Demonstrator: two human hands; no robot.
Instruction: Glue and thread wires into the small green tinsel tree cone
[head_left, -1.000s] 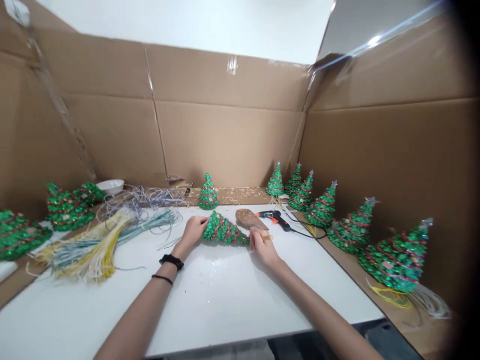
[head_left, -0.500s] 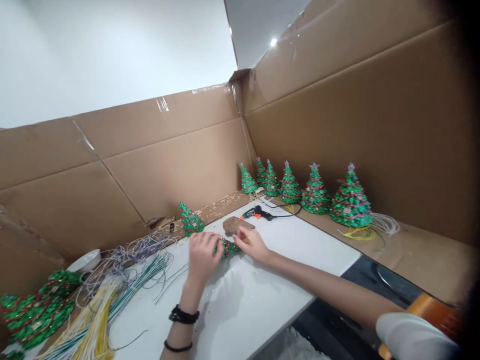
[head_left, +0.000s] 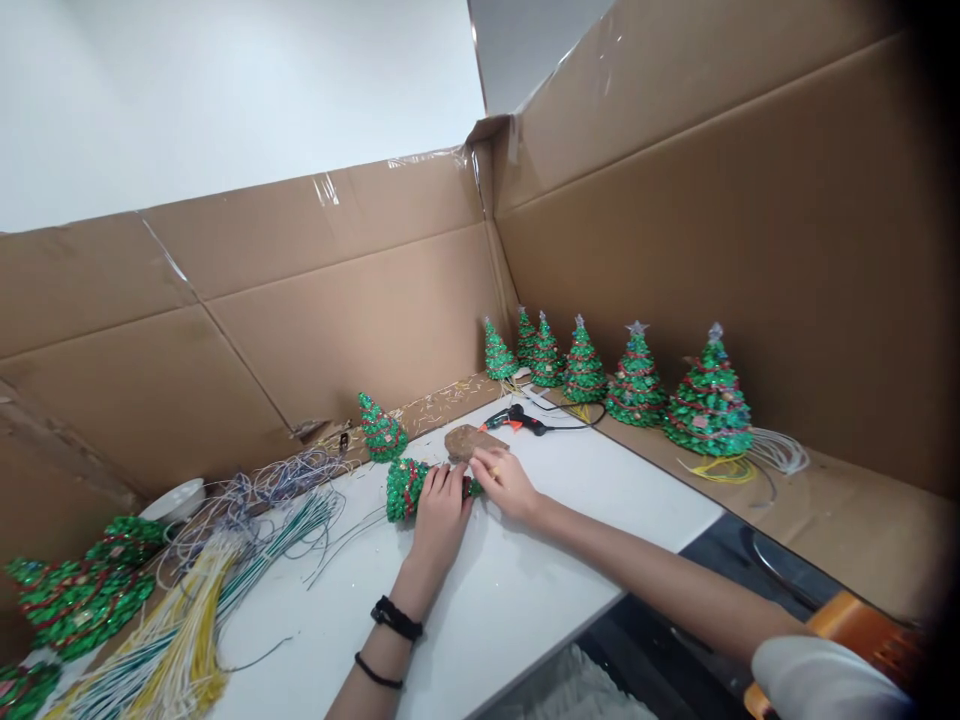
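Note:
A green sequined cone tree (head_left: 405, 490) with red strands lies on its side on the white table (head_left: 510, 590), its wide end to the left. My left hand (head_left: 442, 515) wraps over its middle and hides that part. My right hand (head_left: 504, 482) is at the narrow tip, its fingertips pinched on what looks like a short yellow strand. A rough brown slab (head_left: 469, 441) lies just beyond the hands, and a black and orange hot glue gun (head_left: 516, 420) lies further back.
A small upright tree (head_left: 381, 430) stands at the table's far edge. Several finished trees (head_left: 636, 388) line the right ledge. Bundles of green and yellow wire (head_left: 187, 610), a white bowl (head_left: 180, 500) and more trees (head_left: 86, 600) lie left. Cardboard walls surround the table.
The view has swung and tilted. My hands have closed in on the cone, and my left hand now lies across it, with the wide end showing to the left.

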